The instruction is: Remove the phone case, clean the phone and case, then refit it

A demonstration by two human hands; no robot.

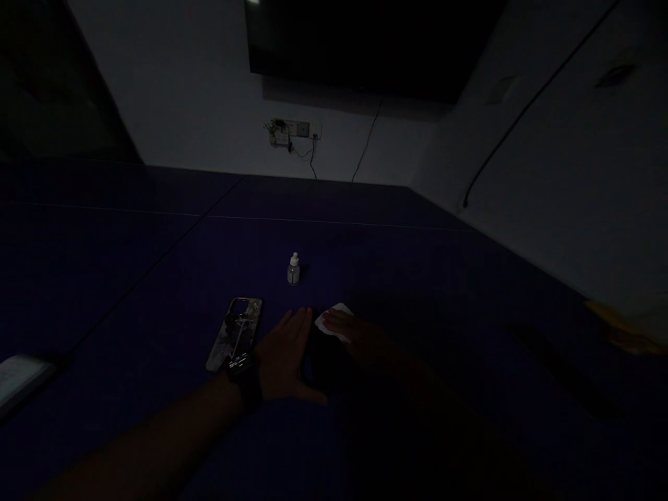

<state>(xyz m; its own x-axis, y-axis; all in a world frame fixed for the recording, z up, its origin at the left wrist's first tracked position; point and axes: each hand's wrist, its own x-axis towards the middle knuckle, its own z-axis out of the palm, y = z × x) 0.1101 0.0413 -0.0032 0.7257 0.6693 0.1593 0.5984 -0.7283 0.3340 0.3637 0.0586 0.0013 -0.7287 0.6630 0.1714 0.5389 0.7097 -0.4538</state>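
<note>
My left hand (284, 353), with a dark watch (243, 366) on its wrist, lies flat with fingers stretched and thumb spread. It rests along the left side of a dark flat object (331, 362), whose kind is lost in the gloom. Under the fingers of my right hand (360, 337) is a white wiping cloth (334, 322), pressed at that object's far end. A patterned phone case (236, 335) with a camera cutout lies left of my left hand. Beyond my hands a small clear bottle (293, 271) with a white cap stands upright.
The room is very dim. The dark blue tabletop (172, 278) has seams across it. A white object (24, 379) sits at the left edge, and something yellow (610, 316) lies far right. Wall sockets (300, 129) with cables and a large screen (360, 45) are at the back.
</note>
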